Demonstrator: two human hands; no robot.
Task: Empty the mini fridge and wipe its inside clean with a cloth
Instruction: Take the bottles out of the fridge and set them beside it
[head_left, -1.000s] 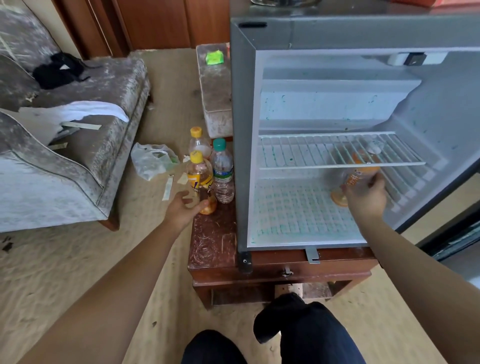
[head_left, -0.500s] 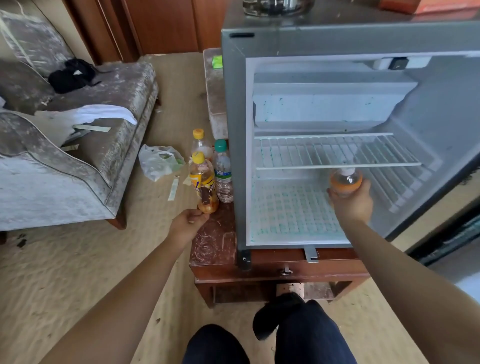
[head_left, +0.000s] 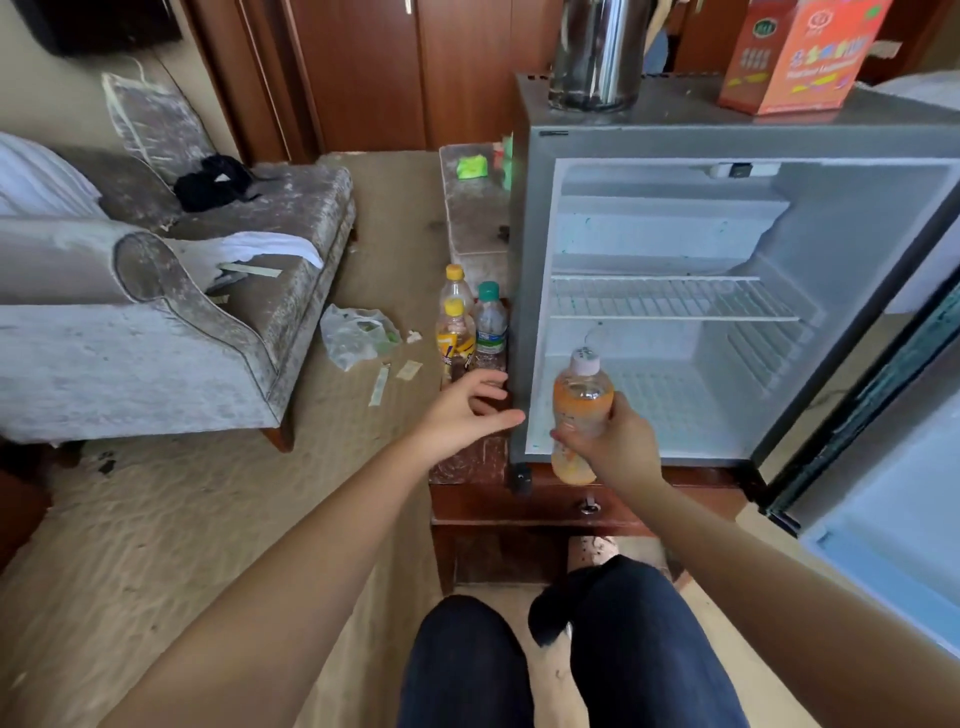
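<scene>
Orange bottle (head_left: 582, 400), perhaps juice, partly under right hand (head_left: 618, 448)

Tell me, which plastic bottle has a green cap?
The clear water bottle standing beside the grey mini fridge; its two neighbours have yellow caps, the held orange bottle a pale one.

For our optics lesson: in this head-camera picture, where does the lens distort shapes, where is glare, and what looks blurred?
Head view: the wide lens bends the straight edges of the grey mini fridge; the steel kettle carries bright reflected streaks; the left hand and the orange plastic drink bottle in the right hand look slightly soft.
</scene>
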